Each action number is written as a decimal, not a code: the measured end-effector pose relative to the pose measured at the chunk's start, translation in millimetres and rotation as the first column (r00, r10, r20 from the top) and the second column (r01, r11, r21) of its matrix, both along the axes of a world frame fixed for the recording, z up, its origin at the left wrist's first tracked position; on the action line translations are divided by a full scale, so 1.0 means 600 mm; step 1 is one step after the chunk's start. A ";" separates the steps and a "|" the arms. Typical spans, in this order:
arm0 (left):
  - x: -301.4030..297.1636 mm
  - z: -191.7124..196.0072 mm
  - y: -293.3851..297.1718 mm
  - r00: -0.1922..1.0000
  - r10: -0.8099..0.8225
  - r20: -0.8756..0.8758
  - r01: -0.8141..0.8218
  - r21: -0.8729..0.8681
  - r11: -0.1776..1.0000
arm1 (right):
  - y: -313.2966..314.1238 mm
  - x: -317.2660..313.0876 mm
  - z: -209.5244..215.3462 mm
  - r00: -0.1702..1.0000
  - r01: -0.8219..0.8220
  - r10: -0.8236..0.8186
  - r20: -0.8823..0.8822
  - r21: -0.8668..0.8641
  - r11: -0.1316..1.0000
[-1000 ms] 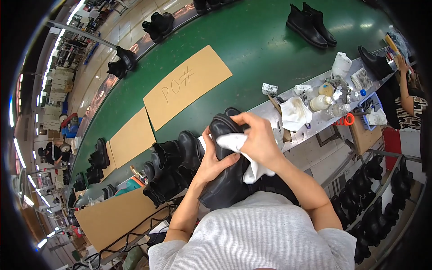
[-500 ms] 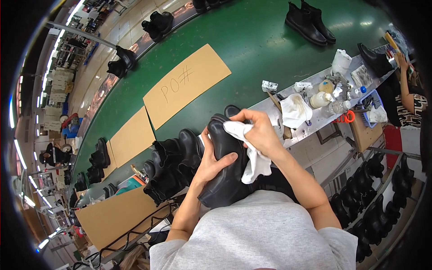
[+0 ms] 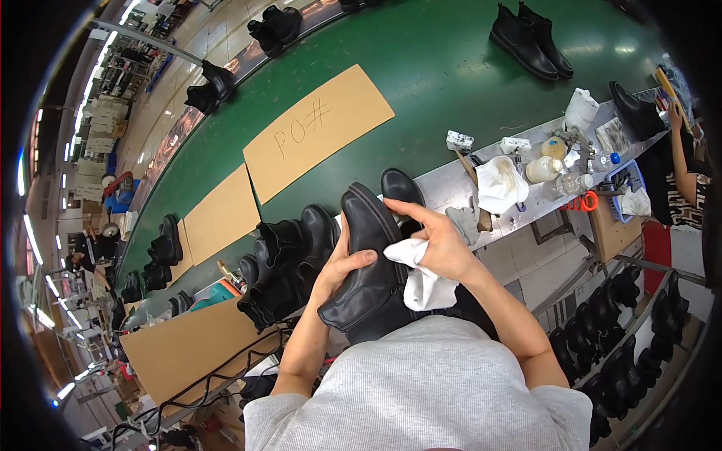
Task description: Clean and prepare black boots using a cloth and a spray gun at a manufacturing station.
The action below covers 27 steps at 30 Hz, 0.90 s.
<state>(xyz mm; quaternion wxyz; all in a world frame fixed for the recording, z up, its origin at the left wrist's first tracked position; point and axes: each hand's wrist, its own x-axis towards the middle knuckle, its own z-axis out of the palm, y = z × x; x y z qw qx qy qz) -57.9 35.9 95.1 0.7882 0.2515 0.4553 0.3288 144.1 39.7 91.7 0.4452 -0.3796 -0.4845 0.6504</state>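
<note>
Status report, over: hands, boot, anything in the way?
Left hand gripping black boot, toe pointing away. Right hand holding white cloth at boot's side. Second boot close beyond right hand; no clear obstruction.

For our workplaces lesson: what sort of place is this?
Probably a shoe factory: the left hand holds a black boot, more boots stand on a green table, and others crowd a rack.

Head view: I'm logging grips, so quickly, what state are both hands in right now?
Left hand: closed around the side of a black boot, holding it.
Right hand: partly closed, holding a bunched white cloth.
</note>
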 end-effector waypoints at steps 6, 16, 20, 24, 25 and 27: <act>0.001 -0.010 0.016 0.953 -0.239 -0.185 0.274 0.190 0.943 | 0.093 -0.014 0.027 0.904 0.045 -0.100 0.416 0.140 0.989; 0.005 0.001 0.014 0.968 -0.188 -0.167 0.216 0.172 0.961 | 0.078 -0.025 0.012 0.948 0.099 -0.140 0.287 0.154 0.983; -0.002 -0.016 0.011 0.926 -0.180 -0.332 0.280 0.285 0.917 | 0.097 -0.040 0.021 0.810 0.095 -0.163 0.563 0.148 0.984; -0.001 0.000 0.016 0.953 -0.204 -0.224 0.261 0.268 0.927 | 0.053 -0.022 0.005 0.958 0.082 -0.144 0.246 0.249 0.965; 0.005 -0.001 0.017 0.953 -0.204 -0.222 0.261 0.270 0.927 | 0.055 -0.019 0.005 0.971 0.095 -0.135 0.197 0.201 0.975; 0.010 -0.005 0.019 0.939 -0.212 -0.270 0.280 0.242 0.929 | 0.082 -0.024 0.026 0.915 0.103 -0.141 0.377 0.119 0.988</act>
